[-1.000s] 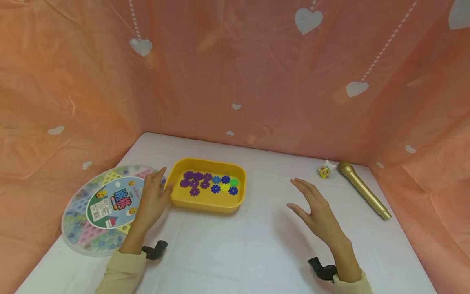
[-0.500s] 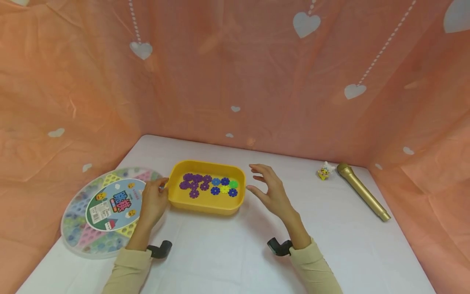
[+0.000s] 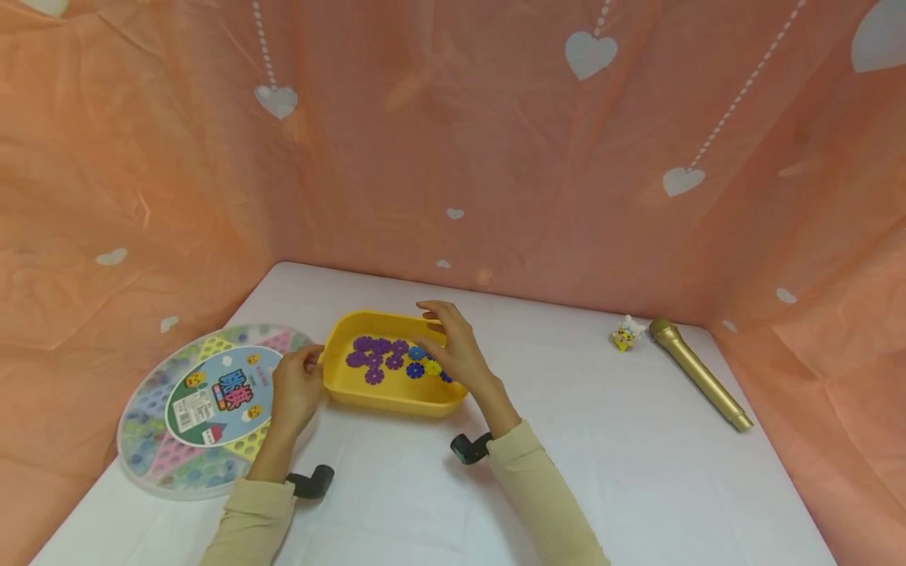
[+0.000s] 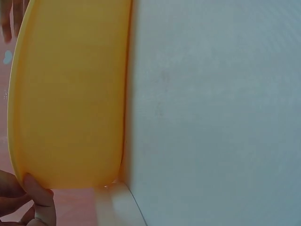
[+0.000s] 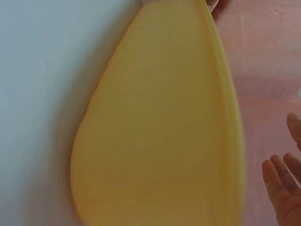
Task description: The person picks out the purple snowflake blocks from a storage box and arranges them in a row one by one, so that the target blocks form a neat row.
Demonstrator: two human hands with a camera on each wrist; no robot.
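White table (image 3: 637,472), label (image 3: 222,391) illegible

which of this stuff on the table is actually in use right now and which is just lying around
In use:
- yellow tray, left hand gripping its left edge
- flower-shaped discs inside the tray
- right hand reaching over the discs

Lying about:
- round board game, left of the tray
- gold microphone, far right
- small toy figure beside the microphone

Right hand (image 3: 456,350) over tray (image 3: 382,395) (now).
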